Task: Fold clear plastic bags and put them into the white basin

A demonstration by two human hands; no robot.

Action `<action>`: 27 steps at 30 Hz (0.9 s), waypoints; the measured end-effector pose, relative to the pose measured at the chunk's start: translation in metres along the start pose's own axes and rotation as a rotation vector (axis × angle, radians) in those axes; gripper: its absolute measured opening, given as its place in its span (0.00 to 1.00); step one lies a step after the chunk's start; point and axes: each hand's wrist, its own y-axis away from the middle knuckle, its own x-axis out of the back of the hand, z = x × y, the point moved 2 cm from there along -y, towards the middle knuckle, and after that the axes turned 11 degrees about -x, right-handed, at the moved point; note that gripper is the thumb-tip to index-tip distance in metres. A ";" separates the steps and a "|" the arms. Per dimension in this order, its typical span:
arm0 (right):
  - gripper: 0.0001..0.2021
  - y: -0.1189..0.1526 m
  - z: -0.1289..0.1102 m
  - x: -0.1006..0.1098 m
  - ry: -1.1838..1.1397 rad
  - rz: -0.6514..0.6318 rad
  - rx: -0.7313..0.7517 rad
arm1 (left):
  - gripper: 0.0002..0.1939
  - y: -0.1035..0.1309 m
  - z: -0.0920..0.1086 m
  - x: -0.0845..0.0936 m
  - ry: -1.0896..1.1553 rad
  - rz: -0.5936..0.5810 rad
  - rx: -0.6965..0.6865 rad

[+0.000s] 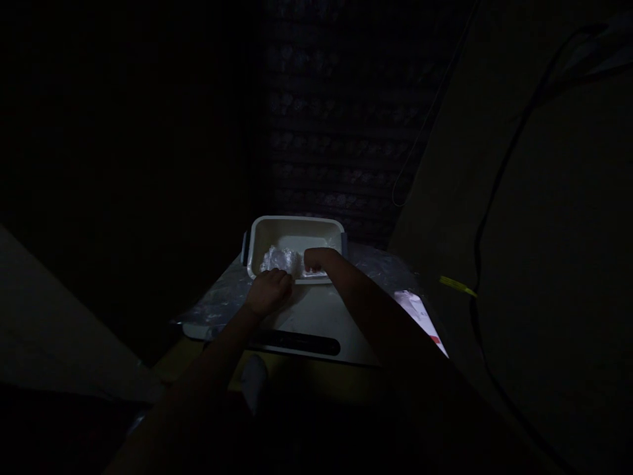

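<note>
In dim light, a white rectangular tub [299, 218] with dark end handles stands on a pale, flat-topped surface [316, 313]. Crumpled clear plastic [279, 258] lies inside it, toward the near left. My left hand [271, 290] is closed at the tub's near rim, its knuckles up against the plastic; its fingertips are hidden. Reaching into the tub from the right, my right hand [315, 259] has its fingers curled downward at the plastic. What exactly lies under those fingers is too dark to make out.
Clear plastic sheeting [217, 300] spreads at the left of the pale surface and also behind my right arm. A dark panel [297, 342] runs along its front edge. A bright pinkish-white item [420, 313] lies at right. A black cable [477, 251] with a yellow tag [457, 285] hangs further right.
</note>
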 end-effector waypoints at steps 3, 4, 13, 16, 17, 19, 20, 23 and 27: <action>0.10 -0.012 0.003 -0.002 0.008 0.026 0.008 | 0.08 0.004 -0.003 -0.001 0.000 0.001 -0.020; 0.10 -0.013 0.004 -0.002 0.009 0.033 0.012 | 0.08 0.004 -0.003 -0.001 -0.003 0.002 -0.024; 0.13 0.024 0.009 0.032 -0.027 0.331 0.112 | 0.08 -0.001 -0.007 -0.004 -0.006 0.016 0.026; 0.15 0.048 0.025 0.047 -0.154 0.599 0.162 | 0.09 -0.004 -0.010 -0.004 -0.007 0.032 0.073; 0.15 0.056 0.032 0.050 -0.221 0.702 0.167 | 0.10 -0.006 -0.010 -0.004 -0.011 0.038 0.094; 0.15 0.071 0.050 0.050 -0.355 0.866 0.154 | 0.12 -0.009 -0.011 -0.005 -0.022 0.059 0.141; 0.15 0.078 0.059 0.047 -0.403 0.910 0.135 | 0.13 -0.011 -0.011 -0.005 -0.028 0.070 0.165; 0.14 0.093 0.087 0.028 -0.497 0.951 0.052 | 0.19 -0.017 -0.010 -0.006 -0.044 0.084 0.230; 0.14 0.101 0.114 -0.012 -0.513 0.876 -0.024 | 0.25 -0.023 -0.012 -0.008 -0.022 0.050 0.262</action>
